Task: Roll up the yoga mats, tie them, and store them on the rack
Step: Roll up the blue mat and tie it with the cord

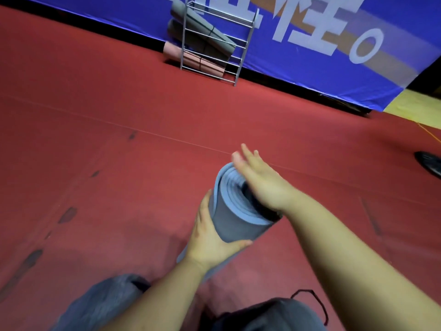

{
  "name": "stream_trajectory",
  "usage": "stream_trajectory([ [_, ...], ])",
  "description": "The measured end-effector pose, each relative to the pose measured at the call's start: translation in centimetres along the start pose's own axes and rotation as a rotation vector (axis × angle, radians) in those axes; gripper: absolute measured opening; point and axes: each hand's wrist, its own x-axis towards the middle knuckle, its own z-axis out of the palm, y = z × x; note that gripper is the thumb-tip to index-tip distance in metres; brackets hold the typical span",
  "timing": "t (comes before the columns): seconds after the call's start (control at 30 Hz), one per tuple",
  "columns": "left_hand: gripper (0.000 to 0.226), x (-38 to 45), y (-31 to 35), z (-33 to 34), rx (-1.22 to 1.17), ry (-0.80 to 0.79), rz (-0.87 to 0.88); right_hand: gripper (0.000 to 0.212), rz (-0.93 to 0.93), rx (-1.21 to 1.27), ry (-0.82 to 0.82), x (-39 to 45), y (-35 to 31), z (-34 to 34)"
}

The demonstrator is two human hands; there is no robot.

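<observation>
A red carpeted floor (119, 144) fills nearly the whole view, marked with dark scuffs toward its left side and crossed by a thin seam line. Along its far edge hangs a blue banner (298, 68) with large pale characters and an orange-brown band; a strip of yellow floor (415, 106) shows past the banner's right end.

Against the banner, at the floor's far edge, stands a metal wire rack (212, 44). It holds rolled mats: two grey rolls (202, 27) lying aslant in the upper part and a pink roll (191, 58) at the bottom.

Near the middle of the floor, a blue-grey yoga mat (236, 211) is rolled up and stands tilted on end, its spiral top facing the camera. The left hand (214, 237) grips the roll's side, thumb and fingers wrapped round it. The right hand (260, 180) lies flat on the roll's upper end, fingers straight and blurred.

The person's grey-clad knees (107, 302) show at the near edge. A thin dark cord (315, 299) lies looped on the floor by the right knee. A dark round object (429, 163), cut off by the frame, sits at the floor's right edge.
</observation>
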Motion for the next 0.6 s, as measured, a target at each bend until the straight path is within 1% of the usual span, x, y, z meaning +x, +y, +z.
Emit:
stream_trajectory([
  [0.03,0.132,-0.1,-0.2,-0.2,0.005,-0.006,0.002,0.101,0.005,0.172,0.041,-0.2,0.4,-1.0],
  [0.07,0.131,-0.1,-0.2,-0.3,0.006,-0.005,0.013,0.093,0.032,0.269,0.095,-0.6,0.9,-1.6],
  [0.1,0.129,-0.1,-0.3,-0.4,0.006,0.002,0.021,0.083,0.078,0.288,0.141,-1.2,1.5,-1.8],
  [0.17,0.127,0.0,-0.3,-0.5,0.005,0.006,0.023,0.076,0.169,0.259,0.156,-2.6,3.0,-0.6],
  [0.2,0.127,0.0,-0.4,-0.6,0.016,0.005,0.026,0.071,0.183,0.259,0.154,-3.2,3.5,0.5],
  [0.27,0.128,0.0,-0.5,-0.8,0.038,-0.007,0.041,0.055,0.17,0.265,0.221,-4.0,3.8,1.8],
  [0.33,0.129,-0.1,0.0,-1.1,0.053,-0.022,0.056,0.044,0.153,0.307,0.278,-4.3,3.9,1.8],
  [0.4,0.129,0.1,0.9,-1.4,0.08,-0.016,0.109,0.039,0.124,0.385,0.3,-4.4,4.1,1.1],
  [0.5,0.132,0.9,2.1,-2.0,0.18,-0.006,0.229,0.034,0.098,0.506,0.308,-4.5,5.2,0.6],
  [0.6,0.13,2.4,1.9,-1.5,0.355,-0.043,0.334,0.034,0.155,0.632,0.271,-3.5,8.3,1.1],
])
